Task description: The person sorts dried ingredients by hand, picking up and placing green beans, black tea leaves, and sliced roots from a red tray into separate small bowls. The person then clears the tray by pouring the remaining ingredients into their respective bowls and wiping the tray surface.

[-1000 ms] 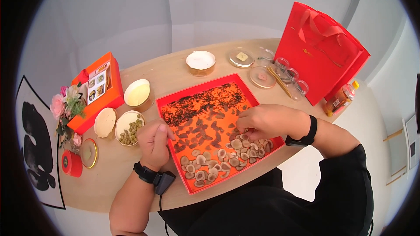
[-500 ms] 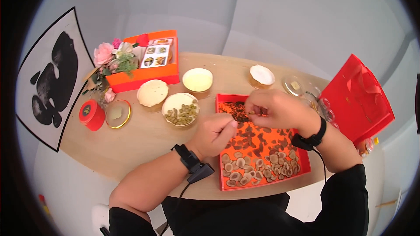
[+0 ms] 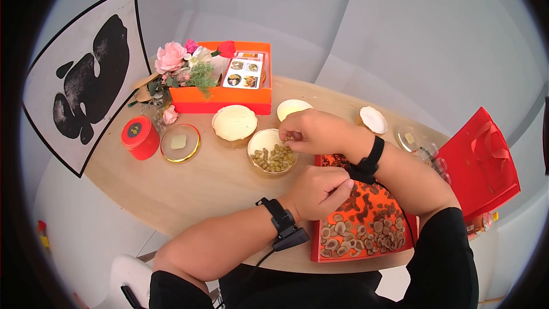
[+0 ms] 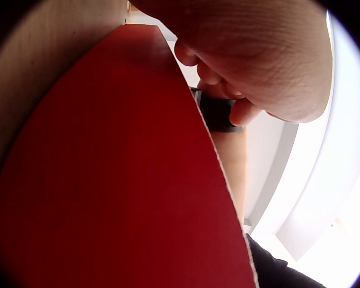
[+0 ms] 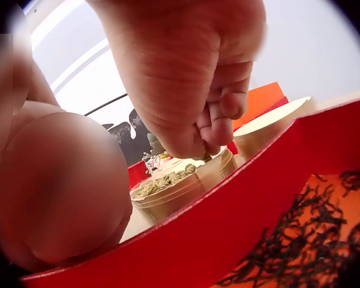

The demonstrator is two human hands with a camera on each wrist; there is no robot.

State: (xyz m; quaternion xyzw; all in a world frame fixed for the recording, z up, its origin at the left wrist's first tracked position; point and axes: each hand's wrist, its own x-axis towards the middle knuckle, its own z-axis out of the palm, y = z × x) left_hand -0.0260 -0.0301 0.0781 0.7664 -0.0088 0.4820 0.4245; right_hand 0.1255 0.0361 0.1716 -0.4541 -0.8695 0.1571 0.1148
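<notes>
In the head view my right hand [image 3: 309, 131] is over the rim of a pale bowl [image 3: 264, 167] of small greenish dried pellets [image 3: 277, 159]. Thumb and fingers pinch a greenish bit, which also shows at the fingertips [image 5: 233, 105] in the right wrist view. My left hand [image 3: 321, 191] is loosely curled at the left side of a red tray [image 3: 315, 246], with nothing visible in it. Round brown slices [image 3: 372, 237] fill the tray's near part, with dark brown pieces [image 3: 363, 203] beyond. Dark shreds [image 5: 288, 246] lie at its far end, partly hidden by my right arm.
Behind and left of the pellets stand a bowl of cream powder [image 3: 235, 121] and a yellowish one [image 3: 293, 106]. A white-filled bowl [image 3: 373, 119] is farther right. An orange box with flowers [image 3: 223, 100], a red canister [image 3: 140, 138] and a red bag [image 3: 480, 166] flank them.
My right hand has moved left from the slices in the tray, across the dark shreds, to the pellet bowl. The head view has swung left; my left hand remains by the tray's left side.
</notes>
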